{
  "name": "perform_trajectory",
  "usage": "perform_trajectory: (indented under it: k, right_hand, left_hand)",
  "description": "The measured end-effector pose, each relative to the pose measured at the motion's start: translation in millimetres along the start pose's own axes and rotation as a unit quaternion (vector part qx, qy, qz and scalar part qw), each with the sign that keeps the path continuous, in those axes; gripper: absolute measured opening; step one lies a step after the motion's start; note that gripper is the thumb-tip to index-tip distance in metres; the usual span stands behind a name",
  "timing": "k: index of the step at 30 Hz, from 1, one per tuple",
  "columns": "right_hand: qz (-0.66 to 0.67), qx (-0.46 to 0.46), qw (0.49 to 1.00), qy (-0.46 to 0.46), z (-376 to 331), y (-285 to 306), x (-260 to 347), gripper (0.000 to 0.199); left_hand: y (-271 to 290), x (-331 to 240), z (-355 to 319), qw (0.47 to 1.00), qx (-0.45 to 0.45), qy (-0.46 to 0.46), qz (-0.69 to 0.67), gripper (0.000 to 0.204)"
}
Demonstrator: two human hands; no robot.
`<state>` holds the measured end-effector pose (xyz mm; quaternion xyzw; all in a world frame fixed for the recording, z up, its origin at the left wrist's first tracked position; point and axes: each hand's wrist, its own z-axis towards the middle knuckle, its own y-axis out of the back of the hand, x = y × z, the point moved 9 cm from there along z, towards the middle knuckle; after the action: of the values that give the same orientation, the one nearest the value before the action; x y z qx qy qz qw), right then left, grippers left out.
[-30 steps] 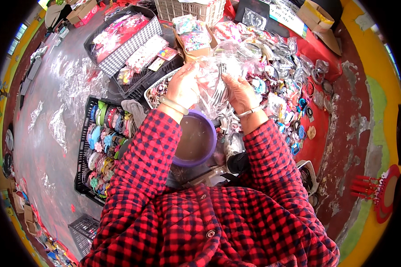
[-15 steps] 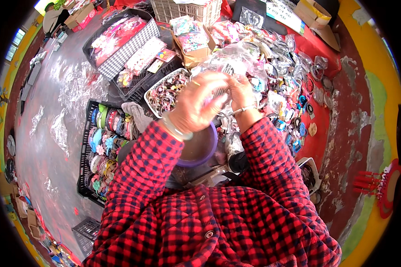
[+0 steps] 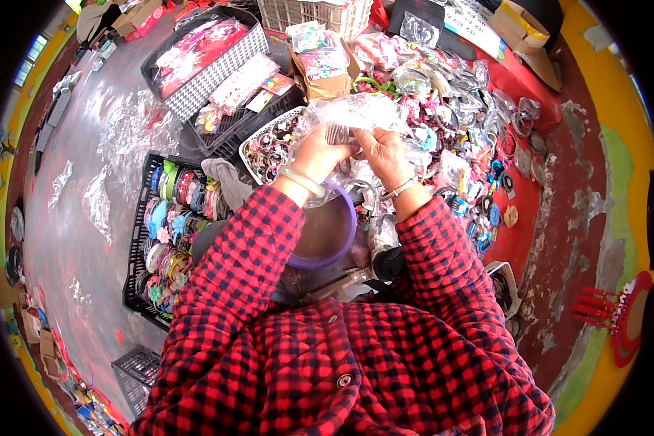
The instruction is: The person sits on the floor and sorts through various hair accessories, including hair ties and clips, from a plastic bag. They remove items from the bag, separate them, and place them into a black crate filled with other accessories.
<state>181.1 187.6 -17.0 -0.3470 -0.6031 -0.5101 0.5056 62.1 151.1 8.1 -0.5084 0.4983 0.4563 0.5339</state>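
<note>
A see-through plastic bag (image 3: 360,111) is stretched between my two hands, with a grey ridged thing inside whose kind I cannot make out. My left hand (image 3: 317,154) grips the bag's near left side, thumb pointing right. On the other side, my right hand (image 3: 386,156) pinches the bag's edge between thumb and fingertips, close to the left thumb. Below both hands stands a purple-rimmed basin (image 3: 352,231), partly covered by my left forearm. Just left of the bag, a white basket (image 3: 251,161) holds many small hair accessories.
Packaged hair accessories (image 3: 450,116) lie heaped on a red cloth (image 3: 523,207) to the right. A black crate (image 3: 132,272) of colourful hairbands stands left. Farther off are a checked bin (image 3: 218,69), a cardboard box (image 3: 330,86) and a beige crate (image 3: 316,18). Plastic film (image 3: 98,211) litters the floor.
My left hand, blurred and raised over the bag before, has come down to its near left side. The hands are now farther apart, and the bag spreads out beyond them.
</note>
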Motion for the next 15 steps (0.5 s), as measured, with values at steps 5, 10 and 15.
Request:
perform_trajectory:
  k: [5,10,15]
  right_hand:
    - [0.029,-0.058,0.996,-0.055,3,22,-6,0.027]
    - [-0.129,-0.185,0.973,0.053,6,53,10,0.021]
    - [-0.161,-0.108,0.979,0.070,4,41,35,0.037]
  left_hand:
    - [14,14,-1,0.992,0.035,0.071,-0.095,0.038]
    - [-5,10,-10,0.973,0.158,0.084,-0.147,0.035]
    - [-2,15,-15,0.979,0.194,0.060,0.001,0.038]
